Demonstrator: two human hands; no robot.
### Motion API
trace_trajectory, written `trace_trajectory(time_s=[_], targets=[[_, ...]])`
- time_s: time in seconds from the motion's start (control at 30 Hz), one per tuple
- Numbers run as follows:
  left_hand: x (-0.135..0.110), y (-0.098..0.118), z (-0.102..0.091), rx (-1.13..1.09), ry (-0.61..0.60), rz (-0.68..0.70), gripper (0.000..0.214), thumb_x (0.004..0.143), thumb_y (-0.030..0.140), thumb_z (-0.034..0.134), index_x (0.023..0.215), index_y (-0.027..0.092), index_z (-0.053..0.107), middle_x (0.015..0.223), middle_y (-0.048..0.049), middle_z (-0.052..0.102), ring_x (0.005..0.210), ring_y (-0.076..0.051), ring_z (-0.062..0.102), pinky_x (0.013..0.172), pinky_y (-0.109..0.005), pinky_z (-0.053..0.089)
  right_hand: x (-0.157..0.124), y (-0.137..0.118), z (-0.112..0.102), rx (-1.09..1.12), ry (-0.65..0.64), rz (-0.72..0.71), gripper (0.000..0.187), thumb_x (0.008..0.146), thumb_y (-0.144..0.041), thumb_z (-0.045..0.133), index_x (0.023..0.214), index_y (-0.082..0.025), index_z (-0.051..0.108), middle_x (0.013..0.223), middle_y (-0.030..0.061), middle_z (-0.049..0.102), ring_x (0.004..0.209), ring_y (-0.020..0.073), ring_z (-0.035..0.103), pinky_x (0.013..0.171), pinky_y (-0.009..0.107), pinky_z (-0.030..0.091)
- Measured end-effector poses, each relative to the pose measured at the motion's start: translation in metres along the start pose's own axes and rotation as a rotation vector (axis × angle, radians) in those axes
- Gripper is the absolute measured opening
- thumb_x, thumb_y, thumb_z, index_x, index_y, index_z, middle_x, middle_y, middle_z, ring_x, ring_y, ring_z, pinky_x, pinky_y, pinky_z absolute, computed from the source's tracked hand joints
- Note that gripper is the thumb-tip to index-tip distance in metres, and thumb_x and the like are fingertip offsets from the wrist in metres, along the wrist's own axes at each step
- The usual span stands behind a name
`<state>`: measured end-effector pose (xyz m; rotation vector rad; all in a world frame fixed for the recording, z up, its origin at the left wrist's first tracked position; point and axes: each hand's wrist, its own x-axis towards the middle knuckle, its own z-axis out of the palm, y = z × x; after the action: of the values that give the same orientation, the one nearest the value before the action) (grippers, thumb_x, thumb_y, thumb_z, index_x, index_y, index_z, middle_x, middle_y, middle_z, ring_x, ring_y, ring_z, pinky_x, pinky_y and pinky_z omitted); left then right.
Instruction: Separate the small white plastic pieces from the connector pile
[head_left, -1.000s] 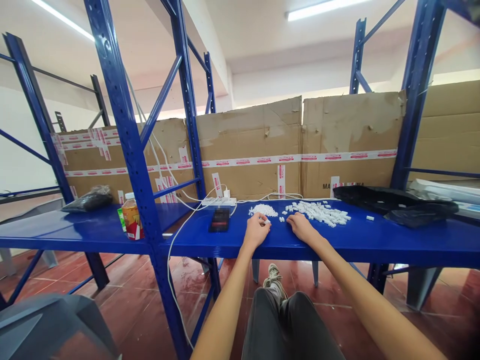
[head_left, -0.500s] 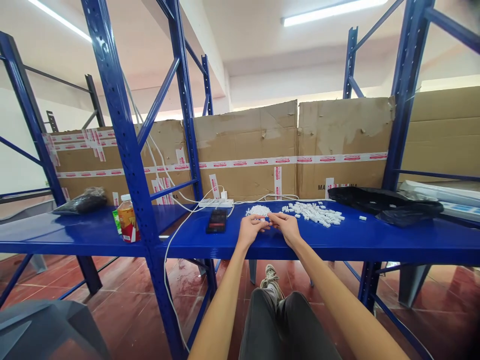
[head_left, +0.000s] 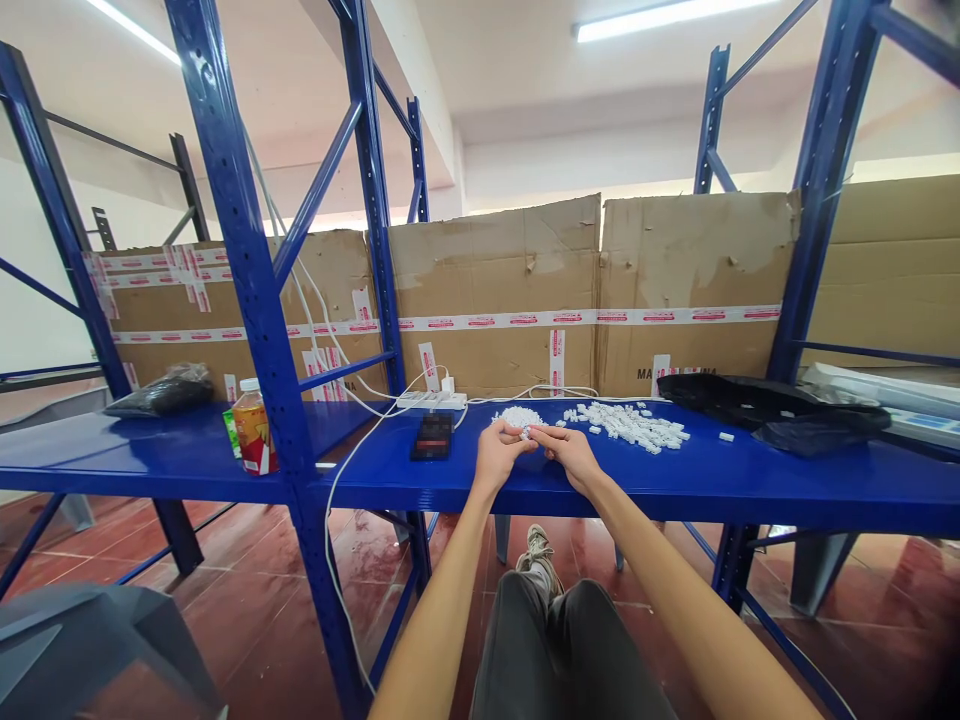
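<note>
My left hand (head_left: 497,453) and my right hand (head_left: 571,452) meet fingertip to fingertip over the blue shelf (head_left: 660,478). Both are pinched on a small white plastic piece (head_left: 527,432) held between them. Just behind the hands lies a tight heap of tiny white parts (head_left: 519,416). To its right is a wider scatter of white blocky pieces (head_left: 630,424). A single white piece (head_left: 725,437) lies apart further right.
A black phone (head_left: 433,436) lies left of my hands, with a white power strip (head_left: 431,400) and its cables behind. A juice bottle (head_left: 254,428) stands by the blue upright (head_left: 255,260). Black plastic bags (head_left: 772,408) lie at right; taped cardboard (head_left: 600,290) backs the shelf. A grey stool (head_left: 105,650) is lower left.
My hands moved from resting apart on the shelf, the right beside the scattered pieces, to meeting in front of the small heap, pinching a white piece between them.
</note>
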<state>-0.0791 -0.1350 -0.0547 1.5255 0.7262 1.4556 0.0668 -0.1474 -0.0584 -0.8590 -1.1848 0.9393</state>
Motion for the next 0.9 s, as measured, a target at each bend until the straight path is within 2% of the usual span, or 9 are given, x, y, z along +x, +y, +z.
trace_trajectory(time_s=[0.4,0.6,0.8,0.9], targets=[[-0.0002,-0.0003,0.0008,-0.021,0.018,-0.013,0.046,0.05,0.033,0.089,0.073,0.017,0.052,0.056,-0.0004,0.067,0.056,-0.017,0.065,0.056,-0.023,0.046,0.0,-0.0004,-0.001,0.009,-0.046,0.036,0.045,0.052,-0.045,0.086,0.085,-0.014,0.081,0.075,0.0077,0.071,0.056,0.0098,0.042,0.053,0.027,0.031],[0.0001,-0.0023,0.0012,-0.09,0.003,-0.046,0.049,0.049,0.034,0.09,0.073,0.018,0.05,0.058,-0.0007,0.067,0.06,-0.018,0.068,0.061,-0.026,0.05,-0.0009,-0.0018,-0.0005,0.016,-0.052,0.038,0.045,0.052,-0.044,0.087,0.085,-0.014,0.081,0.071,0.0062,0.07,0.055,0.0093,0.041,0.053,0.027,0.031],[-0.0018,0.0001,0.0001,0.0,0.01,-0.017,0.046,0.051,0.034,0.088,0.072,0.018,0.05,0.057,-0.0001,0.067,0.055,-0.016,0.065,0.054,-0.022,0.044,-0.0015,-0.0017,-0.0011,0.0,-0.057,0.036,0.045,0.052,-0.043,0.087,0.085,-0.013,0.08,0.069,0.006,0.069,0.055,0.0096,0.042,0.054,0.027,0.032],[-0.0024,0.0013,-0.0003,0.02,-0.005,-0.011,0.044,0.05,0.03,0.088,0.072,0.017,0.052,0.059,-0.0013,0.069,0.058,-0.017,0.066,0.055,-0.023,0.045,-0.0015,-0.0014,-0.001,-0.01,-0.054,0.028,0.044,0.051,-0.043,0.087,0.082,-0.013,0.08,0.066,0.0048,0.067,0.055,0.0096,0.042,0.055,0.027,0.032]])
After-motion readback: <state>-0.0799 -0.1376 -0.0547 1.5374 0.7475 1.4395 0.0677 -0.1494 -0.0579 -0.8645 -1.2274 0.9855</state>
